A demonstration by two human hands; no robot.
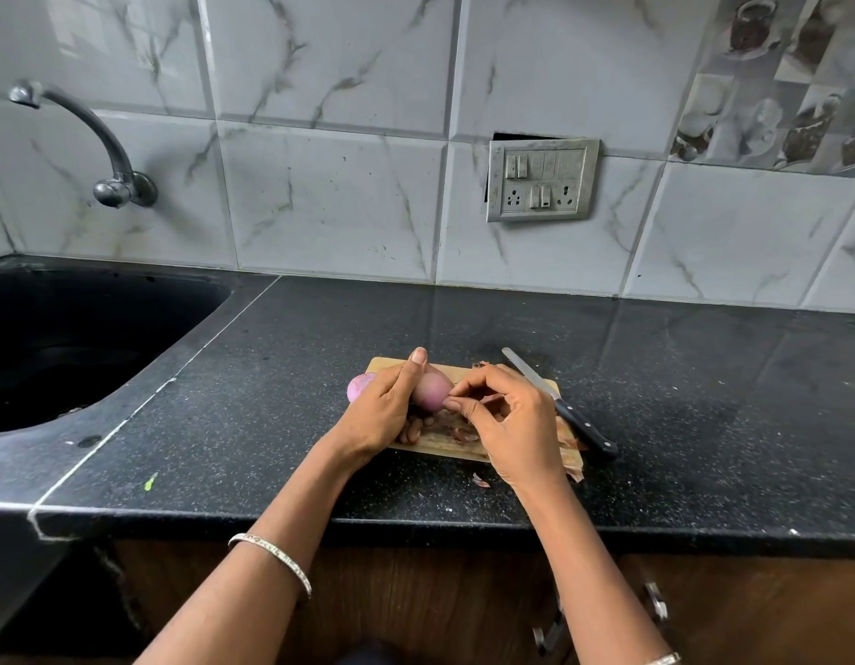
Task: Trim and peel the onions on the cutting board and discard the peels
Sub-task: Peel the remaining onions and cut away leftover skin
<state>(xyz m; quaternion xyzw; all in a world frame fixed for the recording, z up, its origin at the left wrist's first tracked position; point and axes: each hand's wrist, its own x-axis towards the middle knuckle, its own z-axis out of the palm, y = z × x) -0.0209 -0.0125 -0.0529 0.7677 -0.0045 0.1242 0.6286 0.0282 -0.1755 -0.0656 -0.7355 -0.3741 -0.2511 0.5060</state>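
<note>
Onion, pink and mostly bare, is held just above the middle of the cutting board, its long axis slanting far-left to near-right. Left hand cups it from the left, fingers curled beneath, thumb straight along the far side. Right hand pinches thumb and forefinger on the onion's near-right end, its other fingers loosely bent; the knife lies along the board's right edge.

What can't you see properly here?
Head view:
1. Second onion: mostly hidden behind the left hand gripping the first onion.
2. Cutting board: middle covered by both hands.
3. Peels: partly under the right hand.
4. Sink: inside too dark.
</note>
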